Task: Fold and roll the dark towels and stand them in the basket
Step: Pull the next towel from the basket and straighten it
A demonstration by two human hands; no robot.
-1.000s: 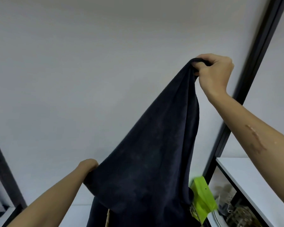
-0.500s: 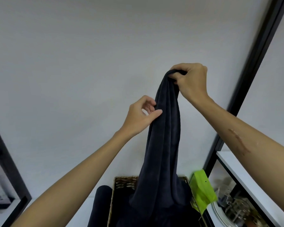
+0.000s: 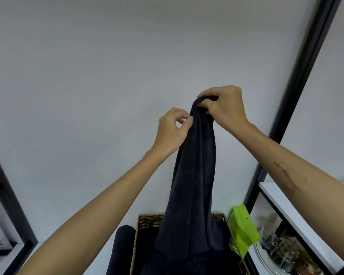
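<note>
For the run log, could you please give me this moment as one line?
right hand: grips towel top | left hand: pinches towel edge | towel: hangs over basket | stage: unfolded

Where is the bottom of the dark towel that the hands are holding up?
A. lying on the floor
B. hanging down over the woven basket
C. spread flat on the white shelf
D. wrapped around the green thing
B: the right hand grips the top of the dark towel, the left hand pinches its edge, and the towel's lower end hangs over the woven basket.
</note>
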